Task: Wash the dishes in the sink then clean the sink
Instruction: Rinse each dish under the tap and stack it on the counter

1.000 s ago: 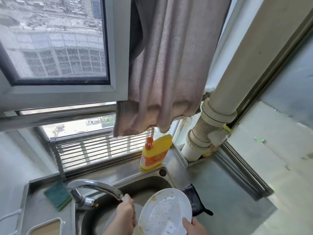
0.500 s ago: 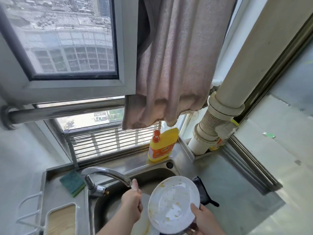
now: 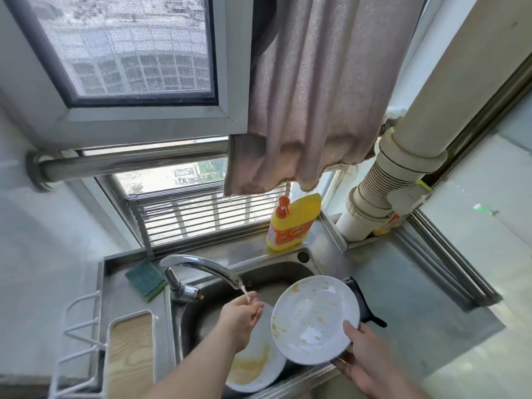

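Over the sink (image 3: 288, 272), the right hand (image 3: 365, 352) grips the soiled white plate (image 3: 315, 319) at its five o'clock rim; the left hand (image 3: 240, 315), fingers loose and empty, tests the faucet (image 3: 201, 266) stream. Rinsing looks to be just starting; next, tilt the plate under the water.

A pink curtain (image 3: 311, 90) hangs over the window (mesh-screened) (image 3: 126, 47).

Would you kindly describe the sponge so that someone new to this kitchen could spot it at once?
Start at the steel sink under the window and find the curved faucet. Just left of the faucet's base, on the steel ledge, lies the sponge. It is the only flat green block there, unlike the tall yellow soap bottle at the sink's back edge.
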`<state>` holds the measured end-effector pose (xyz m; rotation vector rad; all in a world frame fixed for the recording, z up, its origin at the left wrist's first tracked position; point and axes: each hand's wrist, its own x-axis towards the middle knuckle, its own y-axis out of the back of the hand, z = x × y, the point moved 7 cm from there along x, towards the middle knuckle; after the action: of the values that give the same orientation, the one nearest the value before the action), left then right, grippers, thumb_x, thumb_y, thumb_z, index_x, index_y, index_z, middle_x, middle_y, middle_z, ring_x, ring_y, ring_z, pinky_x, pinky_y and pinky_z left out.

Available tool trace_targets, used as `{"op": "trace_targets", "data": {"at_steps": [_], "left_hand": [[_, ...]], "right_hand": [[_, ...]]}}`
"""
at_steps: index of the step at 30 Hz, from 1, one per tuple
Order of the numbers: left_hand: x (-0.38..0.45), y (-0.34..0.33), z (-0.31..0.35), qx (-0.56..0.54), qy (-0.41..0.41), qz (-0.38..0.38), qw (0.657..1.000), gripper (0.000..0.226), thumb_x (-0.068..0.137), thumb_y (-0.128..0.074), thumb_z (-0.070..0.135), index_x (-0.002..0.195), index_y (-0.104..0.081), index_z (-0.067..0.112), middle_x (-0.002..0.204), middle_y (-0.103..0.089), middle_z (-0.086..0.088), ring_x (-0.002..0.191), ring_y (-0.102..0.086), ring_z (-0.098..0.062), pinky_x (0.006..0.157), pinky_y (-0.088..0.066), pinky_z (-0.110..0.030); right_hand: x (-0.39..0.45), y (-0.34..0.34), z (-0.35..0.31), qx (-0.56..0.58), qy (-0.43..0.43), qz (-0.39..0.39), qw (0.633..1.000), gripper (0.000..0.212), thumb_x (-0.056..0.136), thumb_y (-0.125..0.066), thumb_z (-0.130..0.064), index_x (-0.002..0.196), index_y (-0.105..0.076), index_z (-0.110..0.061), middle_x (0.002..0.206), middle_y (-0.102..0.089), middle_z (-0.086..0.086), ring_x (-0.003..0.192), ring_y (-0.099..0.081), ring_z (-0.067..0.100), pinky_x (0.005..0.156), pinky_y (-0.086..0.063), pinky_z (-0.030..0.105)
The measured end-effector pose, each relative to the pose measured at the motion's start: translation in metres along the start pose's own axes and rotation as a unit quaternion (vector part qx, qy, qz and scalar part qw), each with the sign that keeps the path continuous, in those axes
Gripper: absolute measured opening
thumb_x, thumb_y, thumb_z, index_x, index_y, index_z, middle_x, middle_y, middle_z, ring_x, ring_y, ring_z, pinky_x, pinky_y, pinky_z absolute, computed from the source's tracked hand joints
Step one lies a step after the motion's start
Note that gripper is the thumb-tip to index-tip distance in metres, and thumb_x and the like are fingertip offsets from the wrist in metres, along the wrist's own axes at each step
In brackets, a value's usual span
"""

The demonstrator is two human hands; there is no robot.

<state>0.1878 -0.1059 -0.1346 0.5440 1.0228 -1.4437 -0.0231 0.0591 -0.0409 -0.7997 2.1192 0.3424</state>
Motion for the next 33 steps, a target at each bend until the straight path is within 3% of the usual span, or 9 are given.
{"op": "trace_targets", "data": {"at_steps": [4,9,13,15,18,21,25,30,33], "left_hand": [[0.000,0.005,0.008,0.041,-0.003,0.051,0.998,0.027,0.092,-0.081,0.024,0.103,-0.071,0.001,0.077,-0.065,-0.003,0.051,-0.050,-0.007,0.045,-0.047,-0.016],[0.004,0.001,0.005,0.072,0.041,0.062,0.995,0.031,0.110,-0.044,0.040,0.090,-0.065,0.030,0.070,-0.054,0.010,0.045,-0.020,-0.012,0.043,-0.017,-0.022],[0.007,-0.013,0.006,0.046,0.018,0.002,0.999,0.022,0.111,-0.046,0.011,0.111,-0.068,0.008,0.071,-0.055,0.001,0.053,-0.039,-0.011,0.045,-0.036,-0.021],[0.004,-0.016,0.011,0.025,-0.010,-0.025,0.999,0.026,0.108,-0.045,-0.004,0.119,-0.067,0.005,0.095,-0.071,-0.006,0.073,-0.063,-0.014,0.062,-0.056,-0.022],[0.002,-0.016,0.014,0.006,-0.024,-0.024,0.999,0.017,0.102,-0.061,-0.003,0.116,-0.068,0.002,0.109,-0.073,-0.012,0.095,-0.070,-0.018,0.083,-0.058,-0.028],[0.003,-0.013,0.016,0.040,-0.017,0.023,0.999,0.022,0.097,-0.076,0.021,0.101,-0.069,0.001,0.086,-0.072,-0.003,0.072,-0.062,-0.011,0.059,-0.050,-0.020],[0.006,-0.008,0.015,0.086,0.013,0.064,0.994,0.051,0.101,-0.058,0.057,0.083,-0.063,0.010,0.057,-0.048,0.003,0.045,-0.031,-0.011,0.045,-0.029,-0.023],[0.007,-0.014,0.020,0.012,-0.017,0.005,1.000,0.023,0.108,-0.047,-0.002,0.117,-0.068,0.001,0.089,-0.068,-0.004,0.075,-0.062,-0.013,0.069,-0.054,-0.021],[0.010,-0.006,0.019,0.055,-0.042,0.005,0.998,0.017,0.099,-0.065,-0.007,0.112,-0.070,0.003,0.097,-0.073,-0.008,0.085,-0.069,-0.018,0.076,-0.058,-0.026]], "right_hand": [[-0.004,-0.006,-0.001,-0.001,-0.003,-0.004,1.000,0.016,0.109,-0.052,-0.017,0.113,-0.067,-0.022,0.112,-0.070,0.012,0.102,-0.065,0.042,0.086,-0.058,0.056],[-0.002,-0.011,-0.001,0.002,-0.010,-0.006,1.000,0.017,0.109,-0.053,-0.020,0.117,-0.068,-0.025,0.117,-0.071,0.010,0.109,-0.066,0.044,0.087,-0.059,0.057],[0.000,-0.012,-0.001,0.005,-0.014,-0.012,1.000,0.017,0.109,-0.053,-0.021,0.117,-0.067,-0.025,0.119,-0.071,0.010,0.110,-0.067,0.044,0.077,-0.061,0.050],[0.001,-0.011,0.000,0.006,-0.015,-0.014,1.000,0.017,0.109,-0.053,-0.021,0.118,-0.067,-0.024,0.119,-0.071,0.011,0.109,-0.067,0.043,0.074,-0.061,0.049],[0.000,-0.012,0.000,0.005,-0.013,-0.019,1.000,0.017,0.109,-0.053,-0.019,0.118,-0.066,-0.023,0.116,-0.072,0.011,0.105,-0.068,0.041,0.065,-0.061,0.045],[-0.001,-0.013,-0.001,0.007,-0.011,-0.026,1.000,0.018,0.109,-0.053,-0.018,0.119,-0.067,-0.022,0.116,-0.072,0.011,0.105,-0.068,0.040,0.066,-0.061,0.046],[0.000,-0.013,-0.001,0.014,-0.011,-0.031,0.999,0.019,0.109,-0.053,-0.018,0.121,-0.067,-0.021,0.118,-0.072,0.011,0.104,-0.068,0.037,0.071,-0.061,0.048],[0.003,-0.015,0.000,0.016,-0.012,-0.039,0.999,0.020,0.109,-0.053,-0.019,0.125,-0.065,-0.019,0.122,-0.070,0.014,0.103,-0.067,0.036,0.065,-0.062,0.043],[0.003,-0.018,0.003,0.019,-0.018,-0.042,0.999,0.020,0.109,-0.053,-0.019,0.126,-0.065,-0.019,0.123,-0.070,0.014,0.101,-0.067,0.035,0.061,-0.062,0.040]]}}
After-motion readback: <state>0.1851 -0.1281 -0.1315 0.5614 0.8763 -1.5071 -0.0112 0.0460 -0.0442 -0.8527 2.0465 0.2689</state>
